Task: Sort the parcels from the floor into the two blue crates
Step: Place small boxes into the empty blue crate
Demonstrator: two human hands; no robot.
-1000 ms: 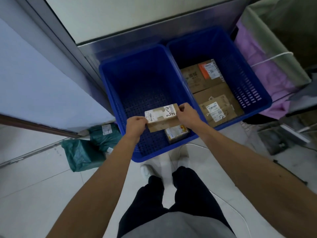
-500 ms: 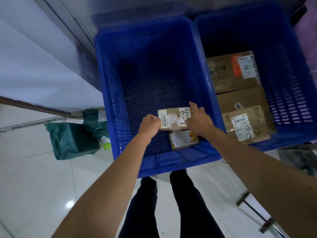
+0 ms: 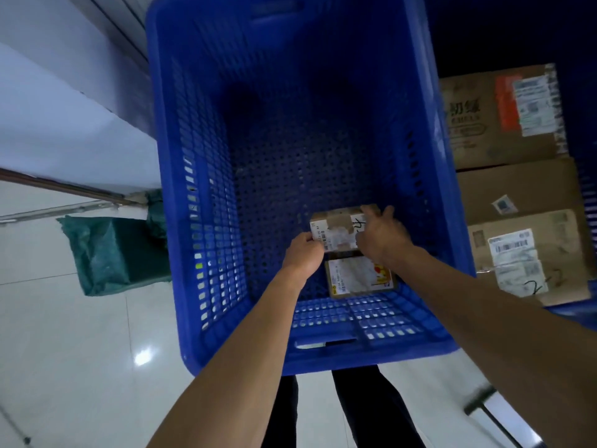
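Hands grip the small cardboard parcel [image 3: 337,232] by its two short ends, left hand [image 3: 303,253] pinching the left end and right hand [image 3: 381,237] wrapped over the right, so its long axis runs side to side between them. It hangs low inside the left blue crate [image 3: 200,221], toward the near wall, just beyond the flat labelled parcel [image 3: 360,279] on the crate bottom. Bare perforated floor lies directly beyond.

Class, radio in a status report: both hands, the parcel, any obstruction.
Left hand and right hand gripping small parcel, low inside left crate. One parcel lies just beside. Nothing blocking.
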